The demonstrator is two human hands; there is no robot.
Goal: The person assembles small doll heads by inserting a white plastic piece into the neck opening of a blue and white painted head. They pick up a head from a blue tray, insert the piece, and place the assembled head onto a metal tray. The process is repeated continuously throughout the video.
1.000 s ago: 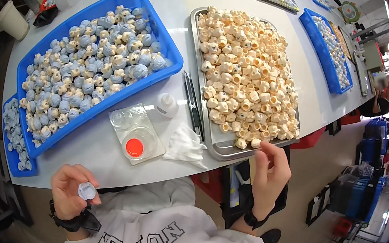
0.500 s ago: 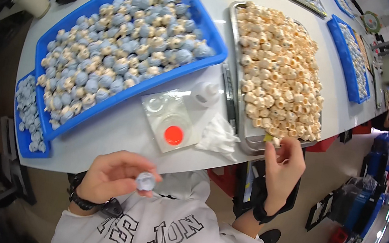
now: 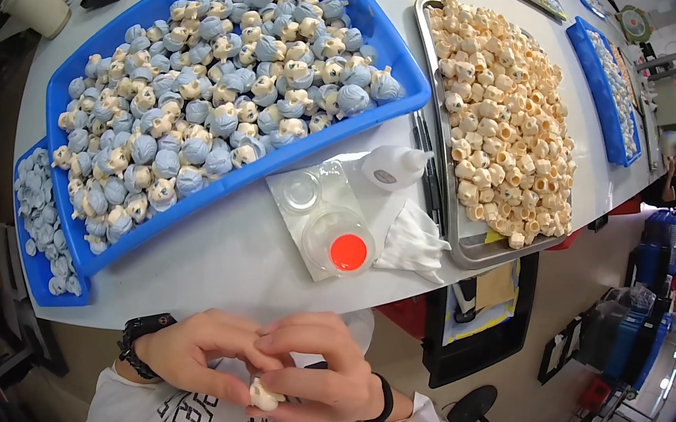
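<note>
My two hands meet in front of my chest, below the table's near edge. Between the right hand's [image 3: 320, 379] thumb and fingers is a small cream doll head [image 3: 266, 396], partly covered by them. My left hand [image 3: 213, 352] is closed against it, fingertips touching the right hand's. The blue-grey hair piece seen in the left hand half a second ago is now hidden behind the fingers. Beyond my hands, a large blue tray [image 3: 171, 245] holds many cream heads with blue-grey hair. To the right, a metal tray [image 3: 481, 255] is heaped with bare, hollow cream heads.
A small blue tray [image 3: 45, 298] of blue-grey hair pieces stands at the left. Between the large trays are a white bottle [image 3: 395, 167], a clear round dish [image 3: 324, 252] with a red-orange disc, a white cloth [image 3: 412, 242] and dark tweezers [image 3: 428, 172]. A black bin [image 3: 463, 360] sits below the table edge.
My right hand has left the metal tray's near edge with a cream head and come to my left hand. The view has shifted slightly; the blue-grey piece has gone from sight.
</note>
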